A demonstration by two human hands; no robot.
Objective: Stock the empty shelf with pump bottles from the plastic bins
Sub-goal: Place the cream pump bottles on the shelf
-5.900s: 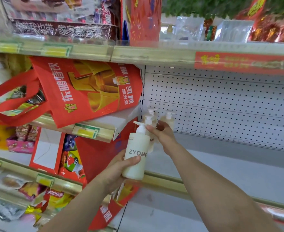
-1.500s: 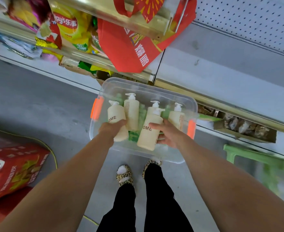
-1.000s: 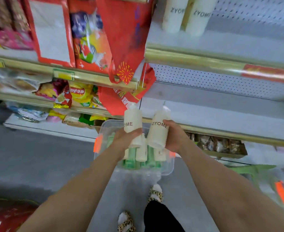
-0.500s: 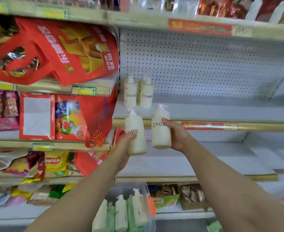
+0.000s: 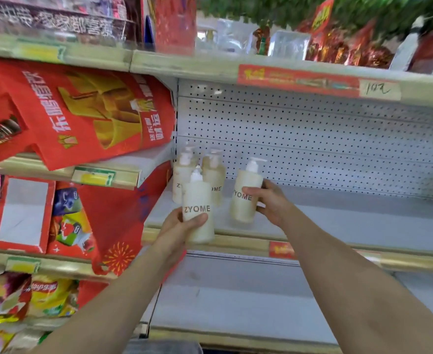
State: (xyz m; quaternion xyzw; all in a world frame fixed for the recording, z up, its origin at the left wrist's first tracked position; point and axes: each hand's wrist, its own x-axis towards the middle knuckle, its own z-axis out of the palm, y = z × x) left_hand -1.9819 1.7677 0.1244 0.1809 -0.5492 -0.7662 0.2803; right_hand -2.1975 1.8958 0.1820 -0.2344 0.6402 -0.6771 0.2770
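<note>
Gripped in left hand (image 5: 178, 227): cream pump bottle (image 5: 197, 196), upright, before shelf (image 5: 338, 221) edge. Gripped in right hand (image 5: 271, 203): second pump bottle (image 5: 243, 203), beside two shelved bottles (image 5: 180, 176).

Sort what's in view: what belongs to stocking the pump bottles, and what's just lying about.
Job:
left-hand bottle, gripped by the left hand; right-hand bottle, gripped by the right hand; rear-left bottle and rear-right bottle, standing on the grey shelf.

Lying about:
red bag hanging left; snack packets lower left; red price strip above.
</note>
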